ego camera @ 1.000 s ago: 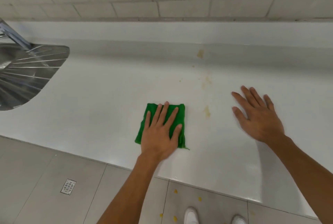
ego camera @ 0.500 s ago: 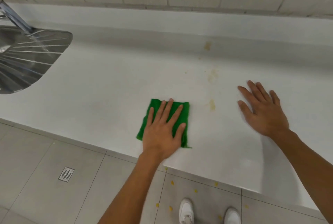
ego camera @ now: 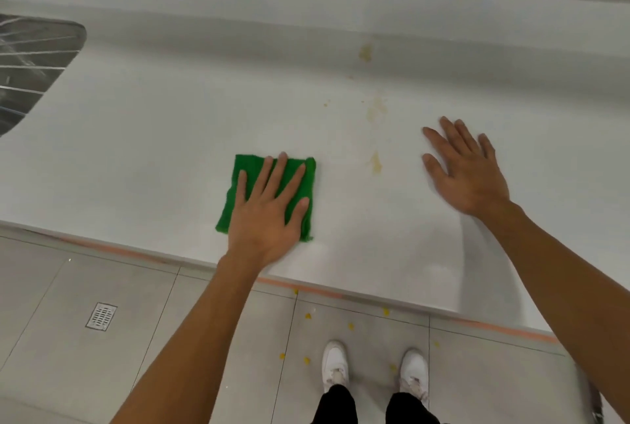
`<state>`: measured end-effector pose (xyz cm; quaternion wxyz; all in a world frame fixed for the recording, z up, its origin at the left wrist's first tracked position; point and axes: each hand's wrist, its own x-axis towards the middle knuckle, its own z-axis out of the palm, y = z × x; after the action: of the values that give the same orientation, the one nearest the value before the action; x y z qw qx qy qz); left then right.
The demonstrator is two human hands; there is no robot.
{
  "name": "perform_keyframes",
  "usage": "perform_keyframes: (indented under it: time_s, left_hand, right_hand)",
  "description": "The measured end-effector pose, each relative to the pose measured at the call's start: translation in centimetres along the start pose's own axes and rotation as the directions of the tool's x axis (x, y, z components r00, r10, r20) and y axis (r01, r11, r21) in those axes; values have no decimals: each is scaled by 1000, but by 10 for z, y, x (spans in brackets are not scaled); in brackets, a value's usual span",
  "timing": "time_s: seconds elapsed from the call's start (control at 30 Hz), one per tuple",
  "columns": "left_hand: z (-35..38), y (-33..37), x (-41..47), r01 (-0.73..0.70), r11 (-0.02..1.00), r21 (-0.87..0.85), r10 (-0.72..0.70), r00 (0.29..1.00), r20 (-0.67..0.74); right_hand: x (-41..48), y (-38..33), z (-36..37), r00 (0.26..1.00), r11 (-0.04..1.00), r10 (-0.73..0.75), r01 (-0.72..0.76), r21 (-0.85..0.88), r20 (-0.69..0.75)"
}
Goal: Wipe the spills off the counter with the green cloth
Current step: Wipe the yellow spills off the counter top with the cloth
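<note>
A folded green cloth [ego camera: 235, 205] lies flat on the white counter [ego camera: 153, 137] near its front edge. My left hand [ego camera: 269, 208] presses on the cloth with straight, spread fingers. Yellowish spills mark the counter to the right of the cloth: a small smear [ego camera: 375, 162] close by, a fainter patch [ego camera: 376, 108] farther back, and a blot [ego camera: 365, 52] at the foot of the backsplash. My right hand [ego camera: 465, 168] rests flat on the counter, fingers spread, to the right of the spills and holding nothing.
A steel sink drainboard [ego camera: 30, 65] sits at the far left. The tiled wall runs along the back. Below the counter edge are grey floor tiles with a floor drain [ego camera: 101, 316], several yellow crumbs [ego camera: 308, 316] and my white shoes [ego camera: 335, 364].
The view has tilted down, showing more floor and my shoes. Both hands keep their places on the counter, and the cloth stays under my left hand, left of the spills.
</note>
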<state>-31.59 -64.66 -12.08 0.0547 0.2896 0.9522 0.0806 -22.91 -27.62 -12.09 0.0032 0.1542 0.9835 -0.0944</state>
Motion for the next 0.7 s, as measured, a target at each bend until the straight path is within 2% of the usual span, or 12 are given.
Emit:
perform_keyframes:
  time_s: [0.1,0.2,0.27,0.37,0.47,0.57,0.7]
  left_hand:
    - [-6,-35,-20,9,1000,-15,-9,999,-34]
    - [-17,-69,12,148,989,5,-148,989,-11]
    - [-21,-73,48,221,975,-3,-221,975,6]
    - [-20,-52,99,248,969,5,-248,968,30]
    - [-15,-8,127,191,982,2,-191,980,55]
    - [-8,37,117,62,998,12,-63,995,74]
    - [0,36,72,-107,994,14,107,994,9]
  right_hand:
    - [-1,-1,-1,1000,1000,7,-7,2,2]
    - [0,-2,-1,1000,1000,8,-8,1,3]
    - [0,-2,-1,1000,1000,14,-14,-5,-1]
    - [0,-1,0,1000,1000,14,-14,4,-14]
    - [0,0,1,1000,1000,15,-15,8,-10]
    - [1,0,1,1000,1000,14,-14,16,-13]
    - [2,3,1,1000,1000,15,-15,23,-15]
